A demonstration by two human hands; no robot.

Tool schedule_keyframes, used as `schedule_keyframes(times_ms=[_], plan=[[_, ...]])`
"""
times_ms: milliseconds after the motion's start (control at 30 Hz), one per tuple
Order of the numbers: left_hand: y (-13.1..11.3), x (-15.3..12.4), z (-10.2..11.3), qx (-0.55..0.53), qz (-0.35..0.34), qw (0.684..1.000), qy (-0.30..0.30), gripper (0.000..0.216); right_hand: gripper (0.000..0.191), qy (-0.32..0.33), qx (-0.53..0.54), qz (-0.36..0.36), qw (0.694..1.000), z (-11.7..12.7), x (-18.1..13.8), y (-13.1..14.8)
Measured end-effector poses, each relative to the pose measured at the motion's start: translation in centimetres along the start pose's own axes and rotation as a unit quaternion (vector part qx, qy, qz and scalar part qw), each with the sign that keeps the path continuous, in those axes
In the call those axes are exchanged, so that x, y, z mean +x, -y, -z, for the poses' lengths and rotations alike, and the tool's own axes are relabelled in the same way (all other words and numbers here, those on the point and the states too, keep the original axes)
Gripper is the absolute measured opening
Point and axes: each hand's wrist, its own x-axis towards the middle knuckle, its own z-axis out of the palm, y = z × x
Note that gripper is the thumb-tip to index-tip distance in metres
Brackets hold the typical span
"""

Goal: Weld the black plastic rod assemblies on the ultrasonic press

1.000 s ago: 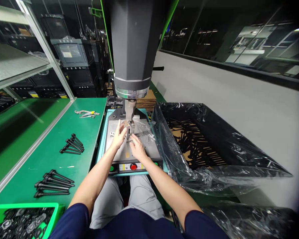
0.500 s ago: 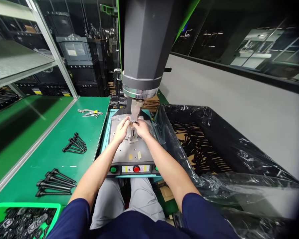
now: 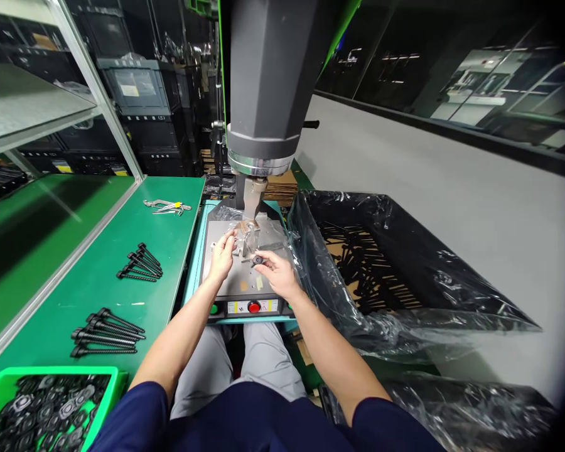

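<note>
My right hand (image 3: 279, 274) pinches a small black round-headed part (image 3: 257, 259) between thumb and fingers, in front of the metal fixture (image 3: 247, 246). Its head faces me; whether a shaft runs below it I cannot see. To the left of the fixture is my left hand (image 3: 222, 256), fingers curled and tips pressed together; anything in them is too small to make out. The press's metal horn (image 3: 253, 199) comes down just above and behind the fixture, which stands on a grey base plate (image 3: 228, 285).
Long black screws (image 3: 104, 333) lie in two groups on the green table (image 3: 94, 276) at left. A green bin (image 3: 117, 380) holds black parts. At right stands a plastic-lined box (image 3: 339, 307) with many black screws. A red button (image 3: 253, 307) fronts the press; pliers (image 3: 167, 206) lie farther back.
My right hand has drawn back from the fixture toward me, with the black part now in view. The left hand has moved slightly down and left, away from the horn.
</note>
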Motion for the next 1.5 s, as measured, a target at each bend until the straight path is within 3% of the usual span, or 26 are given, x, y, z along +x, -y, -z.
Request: schedule_keyframes(times_ms=[133, 267, 333, 467, 567, 733, 1033, 1233, 1333, 1400, 1500], plan=[[0.4, -0.7, 0.5, -0.009, 0.027, 0.999, -0.02, 0.05, 0.033, -0.012, -0.051, 0.068, 0.996, 0.0, -0.5, 1.3], [-0.1, -2.8, 1.1, -0.011, 0.033, 0.999, -0.03, 0.063, 0.034, -0.01, -0.023, 0.062, 0.998, -0.5, -0.6, 2.2], [-0.4, -4.7, 1.5, 0.013, 0.022, 1.0, 0.003, 0.063, 0.039, -0.016, 0.046, 0.032, 0.998, -0.9, -0.6, 2.3], [-1.3, -9.1, 2.4, 0.074, 0.037, 0.989, 0.125, 0.045, 0.045, -0.04, 0.164, -0.036, 0.985, -1.7, -0.4, 2.0], [-1.6, -11.4, 3.2, 0.102, 0.056, 0.981, 0.153, 0.039, 0.049, -0.032, 0.181, -0.062, 0.981, -2.4, -0.2, 2.0], [-1.1, -12.1, 4.3, 0.166, 0.015, 0.982, 0.094, 0.025, 0.049, 0.022, 0.156, -0.049, 0.986, -4.7, -0.9, 2.5], [-0.8, -12.0, 5.2, 0.152, -0.018, 0.988, 0.036, 0.027, 0.028, 0.049, 0.002, 0.108, 0.993, -7.4, -2.2, 4.7], [-0.9, -12.0, 5.7, 0.144, 0.0, 0.989, 0.021, 0.03, 0.025, 0.069, -0.016, 0.117, 0.991, -8.3, -1.8, 4.6], [-0.6, -12.2, 6.2, 0.14, -0.005, 0.99, -0.004, 0.026, 0.035, 0.088, -0.005, 0.107, 0.99, -8.8, -1.6, 4.0], [-0.2, -12.0, 7.2, 0.14, 0.004, 0.989, -0.05, 0.023, 0.047, 0.09, 0.019, 0.077, 0.993, -8.9, -1.6, 3.4], [0.5, -11.0, 10.7, 0.144, 0.044, 0.972, -0.183, 0.021, 0.051, 0.093, 0.042, 0.013, 0.995, -8.4, -2.0, 2.3]])
